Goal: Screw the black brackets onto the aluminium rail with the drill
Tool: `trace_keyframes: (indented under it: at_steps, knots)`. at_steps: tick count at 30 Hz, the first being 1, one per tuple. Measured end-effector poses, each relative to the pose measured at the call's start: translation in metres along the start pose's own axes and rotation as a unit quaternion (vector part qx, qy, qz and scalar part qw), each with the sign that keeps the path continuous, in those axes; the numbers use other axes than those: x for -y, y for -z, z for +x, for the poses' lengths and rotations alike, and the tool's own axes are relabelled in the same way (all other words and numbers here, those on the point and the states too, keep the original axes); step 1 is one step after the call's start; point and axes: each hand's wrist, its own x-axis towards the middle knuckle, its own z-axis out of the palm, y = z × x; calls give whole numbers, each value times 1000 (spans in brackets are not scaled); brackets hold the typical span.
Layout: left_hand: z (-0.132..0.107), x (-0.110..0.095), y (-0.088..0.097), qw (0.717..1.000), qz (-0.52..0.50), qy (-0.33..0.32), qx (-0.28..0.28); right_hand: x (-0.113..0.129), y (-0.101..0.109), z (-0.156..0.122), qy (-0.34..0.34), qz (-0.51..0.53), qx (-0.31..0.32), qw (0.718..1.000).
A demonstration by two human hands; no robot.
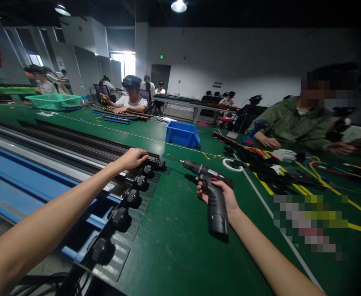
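Observation:
My right hand (pixel 229 198) is wrapped round the grip of a black cordless drill (pixel 217 213). Its long thin bit points to the far left, above the green tabletop. My left hand (pixel 133 158) lies with curled fingers over the end of a far black rail (pixel 115 149), beside the black cable glands (pixel 133 197). Several such rails lie side by side on the left, each with a gland and a slotted metal plate (pixel 115 259) at its end. The left fingertips are partly hidden behind the hand.
A blue bin (pixel 182 135) and a white ring (pixel 232 165) sit beyond the drill. On the right, a person in a green sleeve (pixel 279 119) is near wires and a blue drill (pixel 256 131). Farther off stand a green basket (pixel 55 101) and another seated person (pixel 132 100).

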Motion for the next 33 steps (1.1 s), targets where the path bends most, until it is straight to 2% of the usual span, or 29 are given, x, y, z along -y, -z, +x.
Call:
trace_keyframes:
  at_steps: [4,8,16,20,25,30,33]
  knots:
    - [-6,17,2,997,43,60,-15,1,6,8,58,19,-48,997]
    - [-9,23,0,995,27,92,-5,5,7,12,62,3,-62,996]
    - [-10,25,-3,994,23,107,1,21,4,4,1,-134,-106,985]
    - [-10,26,-5,993,36,116,2,20,1,0,18,-227,-100,969]
    - [-9,27,-7,991,49,122,2,12,6,9,48,-263,-103,958]
    - [-10,27,-8,990,53,133,4,12,18,22,70,-324,-190,924]
    - [-11,27,-8,990,54,131,6,16,23,23,56,-397,-208,892]
